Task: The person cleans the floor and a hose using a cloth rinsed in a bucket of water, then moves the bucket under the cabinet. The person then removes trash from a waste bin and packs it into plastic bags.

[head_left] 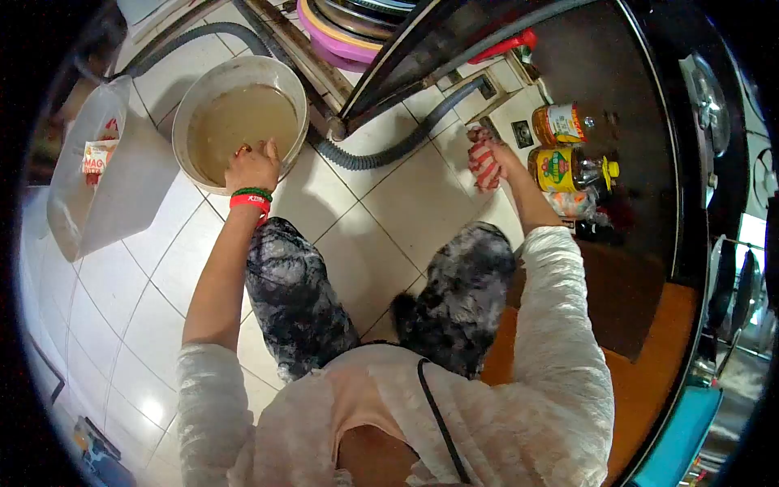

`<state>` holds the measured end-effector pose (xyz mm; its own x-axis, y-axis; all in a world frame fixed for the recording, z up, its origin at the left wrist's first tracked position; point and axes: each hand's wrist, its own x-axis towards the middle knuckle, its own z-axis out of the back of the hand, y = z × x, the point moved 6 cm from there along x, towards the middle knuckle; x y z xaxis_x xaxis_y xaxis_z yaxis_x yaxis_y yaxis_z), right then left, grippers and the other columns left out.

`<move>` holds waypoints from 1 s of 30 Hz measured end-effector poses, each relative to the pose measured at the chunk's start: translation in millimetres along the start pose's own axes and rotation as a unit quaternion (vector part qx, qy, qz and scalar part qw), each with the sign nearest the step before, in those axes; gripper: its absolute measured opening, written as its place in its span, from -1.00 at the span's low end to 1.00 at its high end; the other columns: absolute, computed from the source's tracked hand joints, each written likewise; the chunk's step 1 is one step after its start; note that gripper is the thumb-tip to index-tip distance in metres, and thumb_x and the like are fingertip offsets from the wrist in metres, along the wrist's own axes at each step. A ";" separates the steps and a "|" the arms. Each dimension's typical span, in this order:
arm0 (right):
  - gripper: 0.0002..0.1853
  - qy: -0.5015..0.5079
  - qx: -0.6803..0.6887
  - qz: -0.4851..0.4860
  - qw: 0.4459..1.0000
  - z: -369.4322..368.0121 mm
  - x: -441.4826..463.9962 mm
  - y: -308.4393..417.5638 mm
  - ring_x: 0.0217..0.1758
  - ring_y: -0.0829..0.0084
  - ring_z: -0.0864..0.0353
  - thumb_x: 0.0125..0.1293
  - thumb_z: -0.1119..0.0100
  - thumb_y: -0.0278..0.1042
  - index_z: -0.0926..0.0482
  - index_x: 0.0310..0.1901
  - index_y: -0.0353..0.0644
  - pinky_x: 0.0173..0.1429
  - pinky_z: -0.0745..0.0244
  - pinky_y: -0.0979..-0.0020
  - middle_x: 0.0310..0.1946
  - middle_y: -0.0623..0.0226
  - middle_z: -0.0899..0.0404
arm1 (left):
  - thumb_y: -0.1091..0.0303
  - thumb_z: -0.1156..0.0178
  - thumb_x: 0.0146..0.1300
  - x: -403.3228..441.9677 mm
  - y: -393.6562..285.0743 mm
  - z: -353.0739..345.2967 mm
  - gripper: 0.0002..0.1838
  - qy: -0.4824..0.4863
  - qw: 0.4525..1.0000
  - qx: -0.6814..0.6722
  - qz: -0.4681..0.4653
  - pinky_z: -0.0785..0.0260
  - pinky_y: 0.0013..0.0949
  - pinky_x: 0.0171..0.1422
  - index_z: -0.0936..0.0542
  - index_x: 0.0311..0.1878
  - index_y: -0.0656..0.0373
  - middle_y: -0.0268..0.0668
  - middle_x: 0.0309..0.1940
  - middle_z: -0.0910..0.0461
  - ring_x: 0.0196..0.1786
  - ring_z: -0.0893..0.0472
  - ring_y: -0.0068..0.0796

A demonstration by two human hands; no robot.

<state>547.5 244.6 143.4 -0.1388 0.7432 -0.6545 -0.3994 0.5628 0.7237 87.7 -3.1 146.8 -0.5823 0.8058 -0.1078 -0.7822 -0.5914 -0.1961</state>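
Note:
A round whitish bucket [185, 122] holds cloudy brown water [243, 122]. My left hand [252, 168] is at the bucket's near rim, with a green and a red band on the wrist; its fingers bend over the inner side, and whether they grip the rim or something else is unclear. My right hand [506, 161] is closed around a crumpled red-and-white striped cloth [484, 165], above the tiles at the cabinet's edge. Bottles with a red-and-white label [561, 123] and a yellow-green label [558, 168] lie just right of that hand.
A grey corrugated hose [375, 161] crosses the tiled floor [357, 235] beyond my knees. To the left stands a translucent bin [134, 178] with a wrapper inside. Pink and yellow basins [331, 45] are at the top, beside an open dark cabinet door [398, 65].

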 end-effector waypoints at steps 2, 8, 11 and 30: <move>-0.72 0.016 0.014 -0.012 1.000 27.7 21.7 -6.6 -0.33 0.28 -0.58 0.34 0.14 -0.22 -0.37 -0.03 -0.19 -0.32 -0.54 0.24 -0.27 0.16 -0.53 | -0.06 0.30 0.32 0.4 -0.3 -1.4 -0.51 0.006 1.000 -0.005 0.002 -0.40 -0.05 0.00 -0.55 -0.02 -0.02 -0.08 -0.12 -0.55 -0.04 -0.52 -0.03; -0.67 -0.001 -0.007 0.024 1.000 8.7 36.9 -5.1 -0.34 0.25 -0.60 0.30 0.05 -0.22 -0.39 0.00 -0.25 -0.36 -0.55 0.28 -0.27 0.14 -0.56 | -0.09 0.25 0.31 6.7 3.6 -11.4 -0.52 -0.014 0.999 0.029 -0.005 -0.38 -0.11 0.04 -0.51 0.04 -0.04 -0.09 -0.05 -0.51 -0.01 -0.51 -0.08; -0.63 0.166 0.046 0.094 0.981 10.3 101.1 -55.3 -0.32 0.26 -0.62 0.24 -0.10 -0.16 -0.43 0.00 -0.19 -0.41 -0.53 0.28 -0.25 0.15 -0.57 | -0.07 0.25 0.32 3.6 1.4 -6.2 -0.52 -0.081 0.996 0.036 -0.029 -0.35 -0.12 0.09 -0.47 0.09 -0.02 -0.08 0.00 -0.48 0.04 -0.47 -0.10; -0.59 -0.168 -0.556 0.450 0.678 -46.2 206.0 -58.2 -0.04 0.24 -0.40 0.25 0.09 -0.26 -0.27 0.11 -0.23 -0.07 -0.39 0.15 -0.07 0.16 -0.43 | 0.57 -0.09 0.00 34.9 -324.5 -223.6 -0.16 0.050 0.959 -0.141 -0.242 -0.28 -0.12 0.03 -0.03 0.38 -0.09 0.00 -0.01 -0.40 -0.08 -0.42 -0.06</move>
<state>500.4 348.2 -43.6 -0.6407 0.7499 0.1646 -0.7521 -0.6561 0.0620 370.7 223.6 -11.3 -0.1309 0.9910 -0.0273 -0.8567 -0.1269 -0.4999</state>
